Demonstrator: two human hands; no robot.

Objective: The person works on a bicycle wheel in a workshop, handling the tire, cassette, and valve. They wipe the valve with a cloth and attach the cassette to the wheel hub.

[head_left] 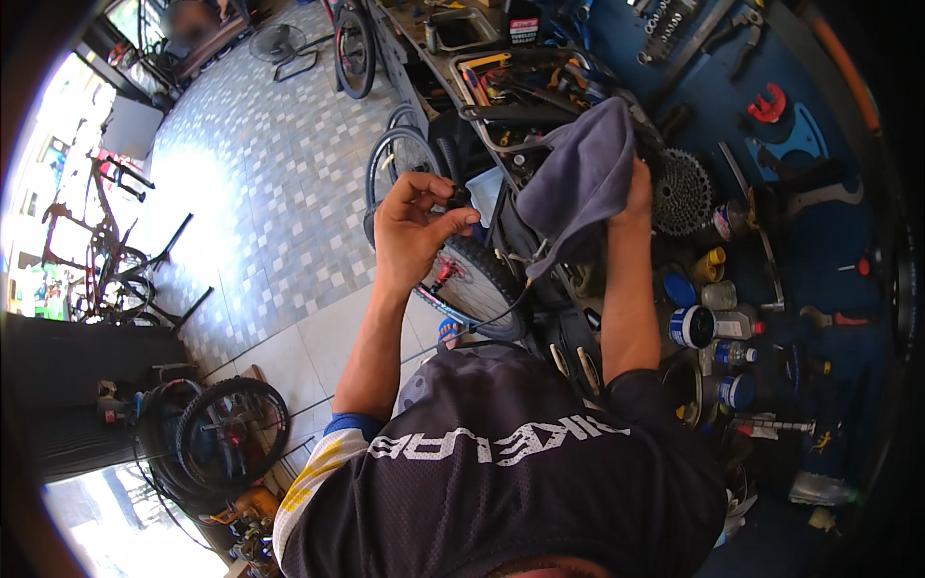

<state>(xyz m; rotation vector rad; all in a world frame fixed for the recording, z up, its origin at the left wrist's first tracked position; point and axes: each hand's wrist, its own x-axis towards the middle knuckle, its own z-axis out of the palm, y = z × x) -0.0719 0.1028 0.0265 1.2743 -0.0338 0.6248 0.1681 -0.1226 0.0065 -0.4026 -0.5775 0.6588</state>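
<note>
My left hand (pixel 414 226) is raised in the middle of the view, thumb and fingers pinched on a small black round part (pixel 460 197). Too little of that part shows to tell its exact kind. To its right, my right hand (pixel 638 193) grips a grey-purple cloth (pixel 583 169), which hangs bunched to the left of the fingers and covers some of them. Below my left hand is a bicycle wheel (pixel 482 289) with a red hub. A bicycle cassette (pixel 682 191) lies just right of my right hand.
A workbench along the right carries a tool tray (pixel 511 82), a metal pan (pixel 462 31), and several jars, including a blue-and-white tub (pixel 692 328). Hand tools hang on the blue board (pixel 665 82). Bicycle frames (pixel 101 231) and loose tires (pixel 231 433) stand left on the tiled floor (pixel 275 183).
</note>
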